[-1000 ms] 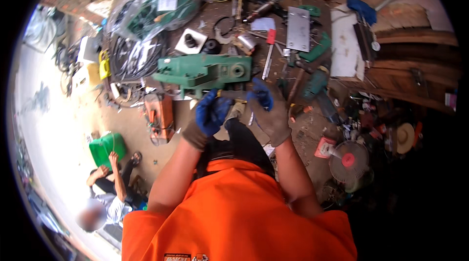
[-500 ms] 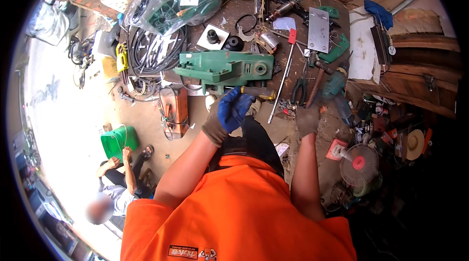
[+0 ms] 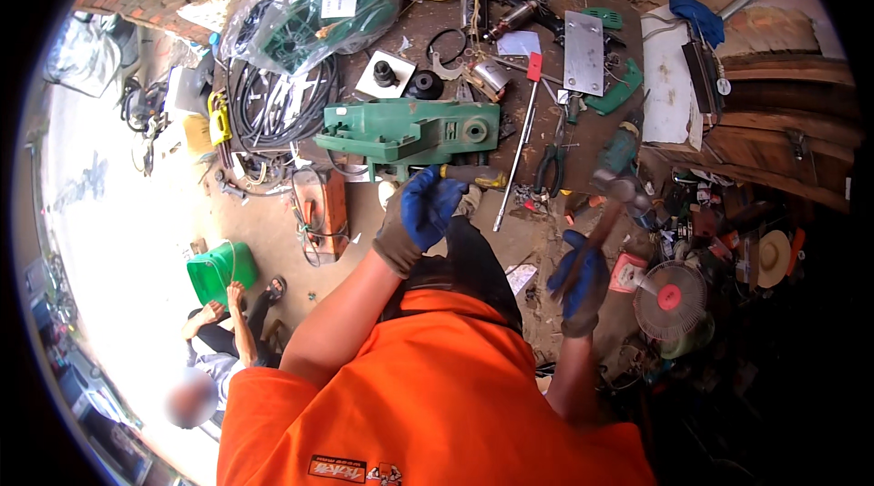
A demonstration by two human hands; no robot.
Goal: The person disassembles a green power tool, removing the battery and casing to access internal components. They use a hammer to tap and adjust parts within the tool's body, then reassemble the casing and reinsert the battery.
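Right hand point(image 3: 583, 286): closed around a hammer point(image 3: 603, 229), its head beyond the fingers. Left hand point(image 3: 421, 215): curled beside a yellow-and-black handled tool point(image 3: 482, 177); whether gripping, we cannot tell. Green housing point(image 3: 387, 129): just beyond the left hand. Step, we judge: hammer readied. Next move, we judge, calls for steadying the handled tool.

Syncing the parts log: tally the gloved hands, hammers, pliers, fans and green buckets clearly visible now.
Gloved hands: 2, the left hand and the right hand
Hammer: 1, in the right hand
Pliers: 1, on the bench
Fan: 1
Green bucket: 1
Total: 6
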